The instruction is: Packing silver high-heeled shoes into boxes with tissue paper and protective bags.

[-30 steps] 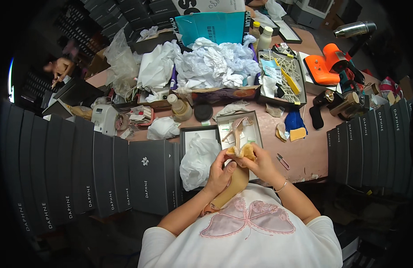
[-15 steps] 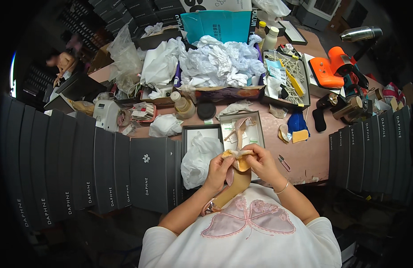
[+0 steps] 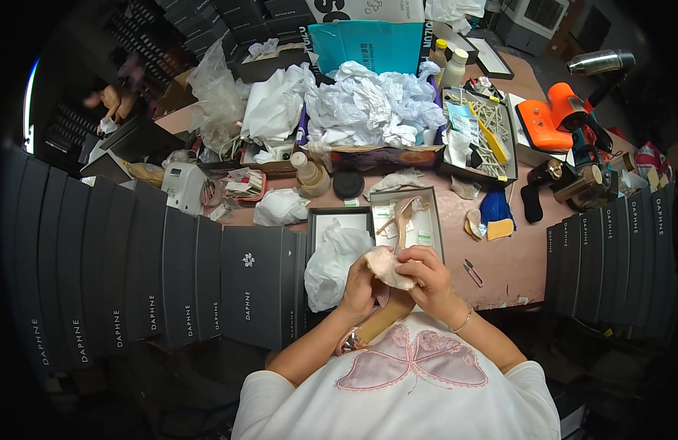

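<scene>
A small cream cloth pad (image 3: 387, 268) is stretched between both hands in front of my chest. My left hand (image 3: 359, 287) pinches its left edge, while the fingers of my right hand (image 3: 431, 280) are closed on its right edge. Below the hands a sandal with a tan sole (image 3: 383, 315) rests against my lap, its upper part partly hidden by my left hand. Just beyond, a pinkish sandal (image 3: 405, 218) lies in an open shoebox (image 3: 436, 227). White tissue paper (image 3: 333, 257) spills from the box half beside it.
Dark shoeboxes (image 3: 258, 286) stand in rows at left and right (image 3: 610, 249). Thread snips (image 3: 473, 273) and a blue cloth (image 3: 496, 207) lie right of the open box. A paper-filled box (image 3: 383, 155), bottle (image 3: 310, 176) and orange tool (image 3: 544, 121) stand farther back.
The pad, earlier bunched with its yellow side showing, is now spread with its pale side showing. Both hands remain on it. The whole view has shifted slightly.
</scene>
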`<state>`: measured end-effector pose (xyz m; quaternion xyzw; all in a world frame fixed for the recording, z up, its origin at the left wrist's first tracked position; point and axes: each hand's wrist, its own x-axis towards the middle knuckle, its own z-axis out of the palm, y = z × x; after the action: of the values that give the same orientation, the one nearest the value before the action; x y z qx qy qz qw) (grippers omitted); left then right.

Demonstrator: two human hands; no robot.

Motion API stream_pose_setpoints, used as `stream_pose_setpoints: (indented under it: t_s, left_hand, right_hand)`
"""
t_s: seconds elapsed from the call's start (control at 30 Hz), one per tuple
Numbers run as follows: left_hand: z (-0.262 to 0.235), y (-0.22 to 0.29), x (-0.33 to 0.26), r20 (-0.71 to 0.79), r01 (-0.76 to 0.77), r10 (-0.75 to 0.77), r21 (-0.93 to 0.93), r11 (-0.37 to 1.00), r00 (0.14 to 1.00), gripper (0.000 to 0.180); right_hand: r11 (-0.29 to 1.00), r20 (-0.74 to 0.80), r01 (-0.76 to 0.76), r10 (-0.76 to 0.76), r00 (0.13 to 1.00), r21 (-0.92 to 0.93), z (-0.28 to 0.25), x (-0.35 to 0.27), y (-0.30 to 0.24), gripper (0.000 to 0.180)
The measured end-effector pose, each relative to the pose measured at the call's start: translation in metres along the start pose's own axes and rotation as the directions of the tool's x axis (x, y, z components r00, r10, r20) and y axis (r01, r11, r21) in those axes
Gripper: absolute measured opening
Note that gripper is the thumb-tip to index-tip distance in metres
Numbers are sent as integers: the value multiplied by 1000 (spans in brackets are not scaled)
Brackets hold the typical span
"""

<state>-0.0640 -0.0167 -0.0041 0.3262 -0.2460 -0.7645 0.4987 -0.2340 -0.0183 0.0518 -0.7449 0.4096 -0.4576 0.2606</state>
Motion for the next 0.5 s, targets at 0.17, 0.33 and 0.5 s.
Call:
stream_pose_setpoints:
  t_s: [0.17,0.33,0.5]
  left_hand:
    - [12,17,-3,-14,115,-121,-225,967,993,48]
    - [15,18,-6,28,-53,54,-42,998,998,53]
    - [25,18,-12,55,-80,68,265,961,996,59]
  right_hand:
    - [974,38,145,-141,989,-173,-6,-6,6,32]
    - [993,215,57,-35,976,-99,-21,-3,-3,36]
    - [863,263,-375,296,919,339,-50,4,8,46]
